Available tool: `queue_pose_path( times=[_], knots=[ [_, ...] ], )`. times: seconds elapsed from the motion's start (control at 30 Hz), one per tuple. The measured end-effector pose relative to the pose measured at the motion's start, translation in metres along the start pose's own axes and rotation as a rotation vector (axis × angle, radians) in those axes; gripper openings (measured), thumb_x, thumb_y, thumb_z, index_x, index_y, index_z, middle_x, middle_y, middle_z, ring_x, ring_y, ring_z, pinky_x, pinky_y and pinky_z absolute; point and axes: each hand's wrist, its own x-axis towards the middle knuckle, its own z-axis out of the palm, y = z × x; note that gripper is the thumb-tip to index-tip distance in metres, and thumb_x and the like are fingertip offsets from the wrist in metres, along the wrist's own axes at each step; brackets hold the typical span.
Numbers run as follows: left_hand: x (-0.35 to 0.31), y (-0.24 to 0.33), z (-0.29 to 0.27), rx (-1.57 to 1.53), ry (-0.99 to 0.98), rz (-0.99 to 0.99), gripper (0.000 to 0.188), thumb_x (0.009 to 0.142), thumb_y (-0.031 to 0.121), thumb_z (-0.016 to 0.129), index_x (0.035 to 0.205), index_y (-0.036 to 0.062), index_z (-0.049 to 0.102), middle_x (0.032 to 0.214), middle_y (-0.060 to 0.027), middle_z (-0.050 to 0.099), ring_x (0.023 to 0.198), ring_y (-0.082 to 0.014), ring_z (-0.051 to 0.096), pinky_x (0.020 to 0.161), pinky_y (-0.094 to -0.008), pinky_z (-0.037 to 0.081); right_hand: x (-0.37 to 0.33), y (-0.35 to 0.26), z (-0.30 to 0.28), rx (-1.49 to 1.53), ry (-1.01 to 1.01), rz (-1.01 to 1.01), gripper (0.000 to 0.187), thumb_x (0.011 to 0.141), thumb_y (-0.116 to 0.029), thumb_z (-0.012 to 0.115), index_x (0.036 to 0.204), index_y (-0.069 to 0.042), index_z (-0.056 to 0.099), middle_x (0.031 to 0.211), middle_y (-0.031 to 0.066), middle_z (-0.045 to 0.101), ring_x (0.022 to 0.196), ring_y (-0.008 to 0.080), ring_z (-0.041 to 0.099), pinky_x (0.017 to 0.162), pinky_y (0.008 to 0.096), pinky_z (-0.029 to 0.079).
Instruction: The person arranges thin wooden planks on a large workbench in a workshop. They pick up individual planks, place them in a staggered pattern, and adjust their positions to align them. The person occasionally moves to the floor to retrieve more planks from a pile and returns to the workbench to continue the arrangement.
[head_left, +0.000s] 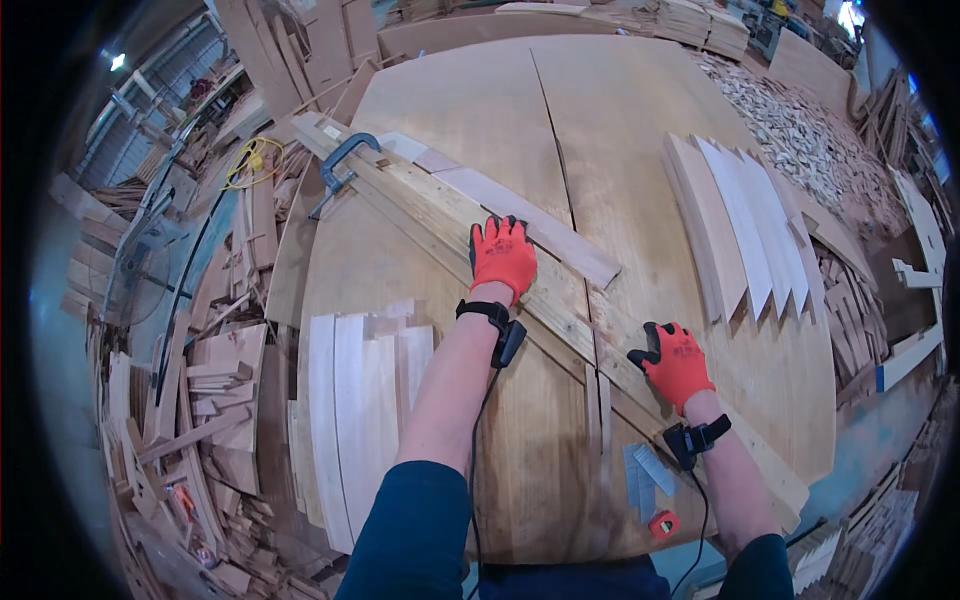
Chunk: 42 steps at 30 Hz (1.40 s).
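A long pale wooden plank (565, 325) lies diagonally across a large wooden tabletop (450, 110), from far left to near right. My left hand (502, 262), in a red glove with black fingertips, rests on its middle with fingers stretched forward. A thinner wooden strip (535, 225) lies along the plank's far side, next to the left fingertips. My right hand (677, 368), gloved alike, lies farther down the plank, its thumb apart from the fingers. Neither hand appears to grip anything. A blue C-clamp (343, 168) sits over the plank's far left end.
Curved wooden pieces stand stacked at the right (740, 235) and near left (362, 400). Grey metal strips (645, 472) and a red tape measure (663, 524) lie near the front edge. Wood offcuts (215, 400) crowd the left floor; a scrap heap (810, 130) spreads beyond the right side.
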Motion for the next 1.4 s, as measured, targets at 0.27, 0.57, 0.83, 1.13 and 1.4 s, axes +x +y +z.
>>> queue_pose_path(
  times=[0.27,0.57,0.83,1.13,1.4],
  knots=[
    [0.093,-0.009,0.0,0.053,-0.015,-0.004,0.052,0.1,0.034,0.043,0.144,0.0071,0.05,0.156,-0.0137,0.041,0.148,-0.0341,0.03,0.122,-0.0534,0.01,0.092,-0.003,-0.014,-0.046,-0.001,0.021,0.054,0.083,-0.034,0.076,0.13,-0.012,0.06,0.127,0.0154,0.058,0.119,0.0353,0.055,0.097,0.0461,0.05],
    [0.132,-0.013,0.004,0.058,0.081,0.113,0.041,0.098,0.028,0.047,0.133,0.0101,0.056,0.141,-0.0124,0.054,0.137,-0.0333,0.043,0.117,-0.0588,0.022,0.124,0.003,-0.016,-0.072,0.071,-0.01,0.053,0.083,-0.036,0.075,0.128,-0.012,0.061,0.122,0.016,0.06,0.116,0.0346,0.057,0.095,0.0459,0.051],
    [0.082,0.009,0.002,0.048,0.004,0.011,0.054,0.099,0.032,0.044,0.145,0.0046,0.047,0.154,-0.0151,0.043,0.146,-0.0342,0.032,0.122,-0.0512,0.016,0.075,0.014,-0.013,-0.052,0.063,-0.009,0.053,0.089,-0.048,0.067,0.127,-0.012,0.061,0.122,0.0159,0.06,0.117,0.0349,0.056,0.096,0.0472,0.049],
    [0.069,0.011,-0.001,0.051,-0.043,0.011,0.056,0.099,0.034,0.043,0.147,0.0044,0.046,0.156,-0.0157,0.04,0.148,-0.0344,0.029,0.122,-0.0498,0.013,0.055,0.012,-0.022,-0.089,0.02,0.011,0.054,0.09,-0.047,0.066,0.13,-0.011,0.058,0.125,0.0149,0.058,0.119,0.0334,0.055,0.097,0.0459,0.049],
    [0.061,0.028,-0.024,-0.012,0.041,0.098,0.05,0.095,0.031,0.049,0.138,0.0056,0.055,0.149,-0.0155,0.049,0.141,-0.0356,0.038,0.119,-0.0506,0.022,0.045,0.013,-0.043,-0.03,0.055,0.032,0.051,0.084,-0.041,0.073,0.123,-0.011,0.06,0.12,0.0165,0.061,0.114,0.0346,0.057,0.092,0.0476,0.051]
  ],
)
